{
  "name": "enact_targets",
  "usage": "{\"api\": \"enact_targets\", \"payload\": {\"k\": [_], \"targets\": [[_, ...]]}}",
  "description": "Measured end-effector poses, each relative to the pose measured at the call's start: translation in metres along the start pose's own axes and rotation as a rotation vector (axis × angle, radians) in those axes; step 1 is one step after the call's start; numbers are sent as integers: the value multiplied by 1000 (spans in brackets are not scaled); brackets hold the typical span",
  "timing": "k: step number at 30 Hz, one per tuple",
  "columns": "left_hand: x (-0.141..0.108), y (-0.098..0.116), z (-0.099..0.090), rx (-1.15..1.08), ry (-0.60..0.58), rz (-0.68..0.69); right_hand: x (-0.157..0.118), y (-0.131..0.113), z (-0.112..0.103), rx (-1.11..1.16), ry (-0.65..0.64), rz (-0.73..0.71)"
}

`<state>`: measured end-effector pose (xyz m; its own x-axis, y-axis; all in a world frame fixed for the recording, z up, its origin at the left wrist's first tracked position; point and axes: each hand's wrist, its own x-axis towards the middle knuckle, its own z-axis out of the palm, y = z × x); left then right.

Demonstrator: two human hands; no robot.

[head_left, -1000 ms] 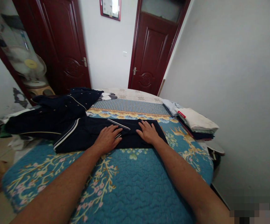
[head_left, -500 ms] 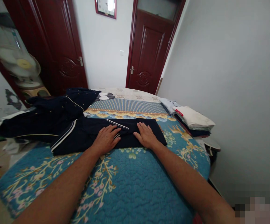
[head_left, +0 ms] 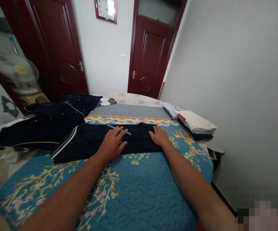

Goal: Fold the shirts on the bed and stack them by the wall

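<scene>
A dark navy garment with white stripes (head_left: pixel 86 142) lies folded into a long strip across the bed. On its middle, beside a short white-striped edge, rests my left hand (head_left: pixel 113 143), palm down with the fingers spread. My right hand (head_left: pixel 159 136) lies flat on the garment's right end, where a folded-over layer shows; its fingers are stretched out. Neither hand grips the cloth. The garment's left end has a double white band and touches a heap of dark clothes.
Dark dotted clothes (head_left: pixel 49 122) are heaped at the left, with a grey and white piece (head_left: pixel 107 102) behind. A stack of folded clothes (head_left: pixel 196 123) stands at the right edge of the quilted bed (head_left: pixel 143 189), near the wall. A fan (head_left: pixel 21 69) stands at the far left.
My right hand has slid right toward the garment's end, and a folded-over layer now shows there. My left hand stays on the middle, its fingers spread wider. The view has shifted slightly.
</scene>
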<state>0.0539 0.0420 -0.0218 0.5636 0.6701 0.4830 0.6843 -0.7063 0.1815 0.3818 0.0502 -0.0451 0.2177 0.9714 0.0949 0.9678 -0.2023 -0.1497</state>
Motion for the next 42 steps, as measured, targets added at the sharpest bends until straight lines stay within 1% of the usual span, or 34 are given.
{"api": "enact_targets", "payload": {"k": [2, 4, 7, 9, 10, 12, 15, 19, 23, 26, 28, 31, 33, 36, 38, 40, 42], "targets": [[8, 23, 0, -28, -1, 103, -2, -6, 1, 0, 10, -37], [15, 47, 7, -41, -57, 178, -4, -11, 1, 3, 11, -82], [21, 74, 28, -42, -208, 216, -8, -17, 0, 12, 11, -140], [22, 83, 40, -49, -307, 217, -10, -19, 0, 20, 27, -153], [21, 84, 43, -56, -338, 214, -11, -20, 0, 27, 39, -152], [19, 83, 46, -70, -364, 206, -11, -20, 1, 49, 64, -132], [16, 78, 41, -78, -380, 198, -2, -19, 0, 107, 77, -38], [15, 75, 35, -96, -394, 197, 20, -13, -4, 173, 42, 68], [15, 73, 35, -130, -387, 203, 34, -5, -8, 179, 26, 87], [14, 72, 35, -137, -394, 196, 32, -3, -7, 173, 43, 64], [14, 71, 35, -133, -402, 193, 25, -2, -6, 166, 57, 50], [14, 71, 34, -129, -401, 202, 8, 1, -3, 142, 79, 40], [15, 71, 35, -130, -387, 214, -8, 4, -1, 127, 86, 42], [15, 73, 33, -128, -364, 237, -35, 14, 0, 107, 61, 42], [14, 71, 28, -131, -356, 257, -53, 22, -1, 83, 49, 31], [13, 66, 18, -133, -341, 286, -69, 28, -1, 61, 63, 5], [13, 55, 5, -116, -273, 293, -78, 34, -1, 64, 104, -35]]}}
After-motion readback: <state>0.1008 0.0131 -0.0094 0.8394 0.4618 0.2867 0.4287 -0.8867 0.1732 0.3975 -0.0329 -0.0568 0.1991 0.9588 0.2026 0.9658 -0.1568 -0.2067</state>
